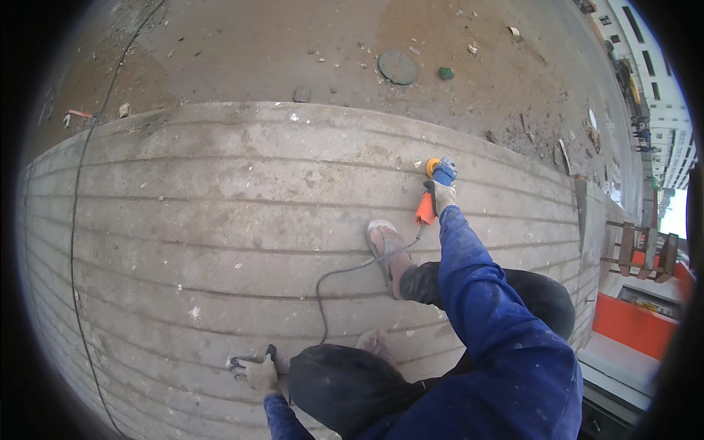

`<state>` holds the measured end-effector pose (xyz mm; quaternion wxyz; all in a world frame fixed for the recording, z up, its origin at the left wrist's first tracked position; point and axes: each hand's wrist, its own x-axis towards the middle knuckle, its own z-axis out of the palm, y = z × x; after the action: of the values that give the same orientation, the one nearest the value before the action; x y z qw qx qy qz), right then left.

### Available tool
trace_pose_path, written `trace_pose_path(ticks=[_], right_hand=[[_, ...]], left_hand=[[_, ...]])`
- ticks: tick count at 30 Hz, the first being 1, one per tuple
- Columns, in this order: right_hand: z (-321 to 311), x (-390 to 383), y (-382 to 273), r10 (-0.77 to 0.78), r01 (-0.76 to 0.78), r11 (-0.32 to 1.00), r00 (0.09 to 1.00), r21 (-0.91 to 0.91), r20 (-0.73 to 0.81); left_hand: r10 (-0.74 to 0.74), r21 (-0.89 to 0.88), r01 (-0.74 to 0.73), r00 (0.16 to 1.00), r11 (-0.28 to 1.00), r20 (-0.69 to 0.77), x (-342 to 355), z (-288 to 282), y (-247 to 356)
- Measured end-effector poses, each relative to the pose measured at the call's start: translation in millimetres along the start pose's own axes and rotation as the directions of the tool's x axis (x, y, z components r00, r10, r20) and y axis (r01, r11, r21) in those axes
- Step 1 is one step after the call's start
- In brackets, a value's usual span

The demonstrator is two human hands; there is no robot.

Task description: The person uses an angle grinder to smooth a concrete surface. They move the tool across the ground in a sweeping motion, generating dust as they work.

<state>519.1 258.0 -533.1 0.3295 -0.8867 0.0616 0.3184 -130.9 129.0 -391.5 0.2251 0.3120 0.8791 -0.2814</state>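
My right hand (pixel 443 196), in a pale glove with dark fingertips, is closed around an angle grinder (pixel 445 172). The grinder has a blue head, an orange body and a yellow round part at its front, held close over an upper step; whether it touches the concrete I cannot tell. A grey cord (pixel 343 271) runs from its rear past my sandalled foot (pixel 385 249) toward my knee. Down at the lower left, my gloved left hand (pixel 259 372) is empty, its fingers spread at the surface of the concrete steps (pixel 220 253).
A long black cable (pixel 74 242) crosses the steps on the left. Beyond the top step lies wet, muddy ground (pixel 257 51) with a round cover (pixel 397 67) and scattered rubble. To the right stand a wooden frame (pixel 645 251), an orange panel (pixel 632 325) and pale buildings (pixel 645 44).
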Motion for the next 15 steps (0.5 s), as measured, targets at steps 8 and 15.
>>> trace_pose_path(ticks=[8, 15], right_hand=[[7, 4, 5, -0.067, 0.06, 0.996, 0.99, 0.059, 0.122], [-3, -4, 6, -0.131, 0.15, 0.983, 0.977, -0.104, 0.168]], left_hand=[[0.036, 0.002, -0.036, 0.999, 0.999, -0.02, 4, 2, -5], [0.02, 0.001, -0.02, 1.0, 1.0, -0.01, 3, 2, -3]])
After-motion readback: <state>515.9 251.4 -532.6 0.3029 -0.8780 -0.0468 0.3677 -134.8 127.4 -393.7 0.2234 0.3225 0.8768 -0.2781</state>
